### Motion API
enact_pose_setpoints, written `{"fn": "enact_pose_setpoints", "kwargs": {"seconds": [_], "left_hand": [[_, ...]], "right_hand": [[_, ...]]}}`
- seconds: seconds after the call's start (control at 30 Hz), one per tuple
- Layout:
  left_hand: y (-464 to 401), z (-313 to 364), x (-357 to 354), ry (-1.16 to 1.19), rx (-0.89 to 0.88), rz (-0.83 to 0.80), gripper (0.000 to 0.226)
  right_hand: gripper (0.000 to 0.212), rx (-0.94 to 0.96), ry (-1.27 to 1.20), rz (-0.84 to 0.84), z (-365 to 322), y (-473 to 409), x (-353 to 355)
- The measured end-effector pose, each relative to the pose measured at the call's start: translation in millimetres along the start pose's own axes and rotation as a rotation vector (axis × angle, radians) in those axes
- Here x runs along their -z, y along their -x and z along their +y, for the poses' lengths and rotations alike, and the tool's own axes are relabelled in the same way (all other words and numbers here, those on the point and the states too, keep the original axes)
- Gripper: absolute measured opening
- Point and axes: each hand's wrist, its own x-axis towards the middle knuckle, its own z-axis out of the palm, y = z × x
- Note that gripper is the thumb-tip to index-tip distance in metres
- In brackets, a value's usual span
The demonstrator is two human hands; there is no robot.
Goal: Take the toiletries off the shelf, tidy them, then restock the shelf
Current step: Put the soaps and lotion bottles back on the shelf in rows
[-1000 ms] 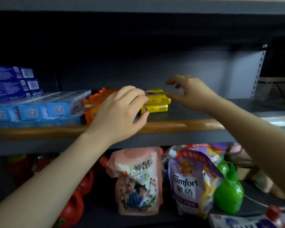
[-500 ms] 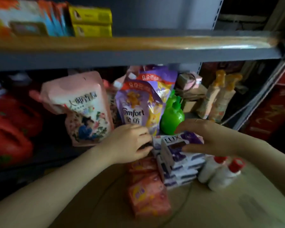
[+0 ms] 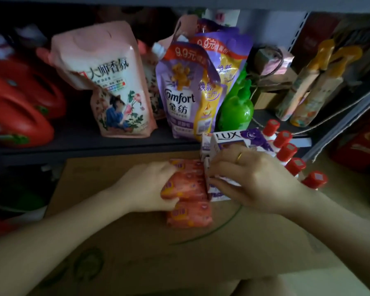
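Head view first: I see both hands down on the flat brown cardboard sheet (image 3: 137, 248) laid in front of the lower dark metal shelf (image 3: 98, 144). The left hand (image 3: 145, 186) has its fingers curled round the upper of the orange plastic-wrapped soap bars (image 3: 187, 184); the fingertips are hidden behind the wrapper, so I cannot tell how deep the grip goes. The right hand (image 3: 252, 178) pinches the near end of the white-and-purple LUX soap boxes (image 3: 233, 138), thumb below, fingers bent over the top. Stack and bars touch along one edge.

I judge the step in hand to be squaring these two groups before they go back up. I would lift one bar cleanly, not drag it, since the wrapper looks slick and the bars beneath could slide. I would press the boxes flush from the end. The row of white bottles with red caps (image 3: 291, 150) stands just beside the boxes on the right, so I would keep my right wrist low and away; a nudge could topple them. The pouches on the shelf behind are not involved.
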Motion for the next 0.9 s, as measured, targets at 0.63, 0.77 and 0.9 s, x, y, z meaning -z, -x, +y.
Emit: {"fn": "enact_pose_setpoints", "kwargs": {"seconds": [0.63, 0.77, 0.9], "left_hand": [[38.9, -34.7, 46.2, 0.008, -0.019, 0.477, 0.064], [47.0, -41.5, 75.0, -0.020, -0.038, 0.587, 0.059], [48.4, -54.6, 116.7, -0.037, -0.071, 0.731, 0.061]], "right_hand": [[0.058, -0.313, 0.042, -0.552, -42.3, -10.5, -91.8], [0.057, -0.380, -0.297, -0.342, -53.3, -33.4, -68.4], [0.049, -0.462, -0.534, -0.041, -55.2, -70.4, -23.3]]}}
